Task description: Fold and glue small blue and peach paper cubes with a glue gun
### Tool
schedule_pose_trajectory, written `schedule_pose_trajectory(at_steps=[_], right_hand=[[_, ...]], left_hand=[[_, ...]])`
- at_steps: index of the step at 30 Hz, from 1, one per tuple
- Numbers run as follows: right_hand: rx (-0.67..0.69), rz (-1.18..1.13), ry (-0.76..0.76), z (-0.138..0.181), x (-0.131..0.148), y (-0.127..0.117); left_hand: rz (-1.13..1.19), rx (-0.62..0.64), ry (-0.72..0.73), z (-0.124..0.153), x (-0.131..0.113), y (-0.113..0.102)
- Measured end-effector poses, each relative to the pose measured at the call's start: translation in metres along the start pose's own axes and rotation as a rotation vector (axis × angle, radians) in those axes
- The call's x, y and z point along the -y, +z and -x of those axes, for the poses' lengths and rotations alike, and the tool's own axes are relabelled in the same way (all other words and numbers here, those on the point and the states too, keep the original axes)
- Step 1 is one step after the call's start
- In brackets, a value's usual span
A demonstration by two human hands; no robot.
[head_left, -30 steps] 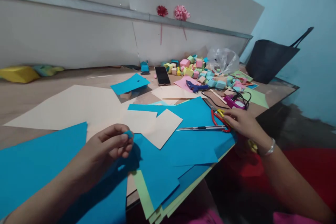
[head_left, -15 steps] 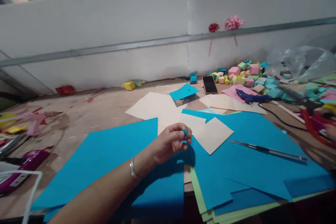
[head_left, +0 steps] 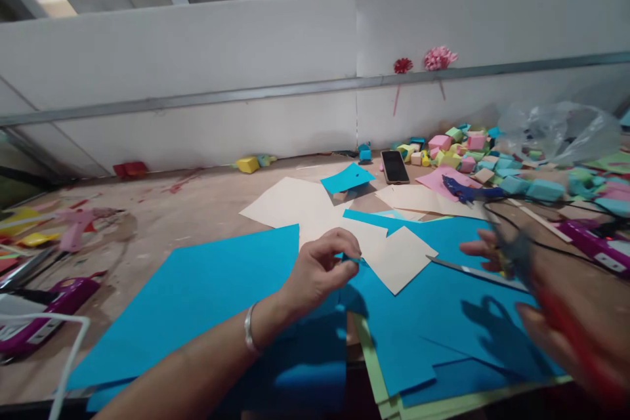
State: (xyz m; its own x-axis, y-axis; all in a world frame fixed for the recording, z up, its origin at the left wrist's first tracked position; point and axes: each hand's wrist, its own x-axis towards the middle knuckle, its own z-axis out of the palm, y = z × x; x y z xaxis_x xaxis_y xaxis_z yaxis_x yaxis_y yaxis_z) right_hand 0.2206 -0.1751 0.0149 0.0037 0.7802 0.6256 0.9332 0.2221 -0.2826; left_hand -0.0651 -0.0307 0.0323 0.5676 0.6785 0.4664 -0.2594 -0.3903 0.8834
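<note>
My left hand (head_left: 317, 272) is closed in a pinch on a small blue paper scrap (head_left: 350, 258), just above large blue paper sheets (head_left: 207, 295) and beside a cream paper square (head_left: 398, 257). My right hand (head_left: 556, 302) is smeared by motion at the right, over the blue sheets. A red and dark blur in it looks like the red-handled scissors (head_left: 514, 256). A long metal blade (head_left: 462, 267) lies on the blue paper under that hand.
A phone (head_left: 394, 166), a blue glue gun (head_left: 465, 189), a heap of coloured paper cubes (head_left: 467, 147) and a clear plastic bag (head_left: 556, 131) sit at the back right. Purple glue guns lie at the left (head_left: 44, 312) and right (head_left: 595, 246) edges. A white partition wall (head_left: 197, 79) backs the table.
My right hand lifted the red-handled scissors from the table's right side and swung left over the blue sheets. The view turned left. My left hand kept its pinch on the blue scrap.
</note>
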Motion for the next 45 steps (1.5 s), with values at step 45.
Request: schedule_pose_trajectory(at_steps=[45], right_hand=[[-0.064, -0.164, -0.108, -0.015, 0.107, 0.069]], left_hand=[[0.177, 0.015, -0.260, 0.005, -0.009, -0.002]])
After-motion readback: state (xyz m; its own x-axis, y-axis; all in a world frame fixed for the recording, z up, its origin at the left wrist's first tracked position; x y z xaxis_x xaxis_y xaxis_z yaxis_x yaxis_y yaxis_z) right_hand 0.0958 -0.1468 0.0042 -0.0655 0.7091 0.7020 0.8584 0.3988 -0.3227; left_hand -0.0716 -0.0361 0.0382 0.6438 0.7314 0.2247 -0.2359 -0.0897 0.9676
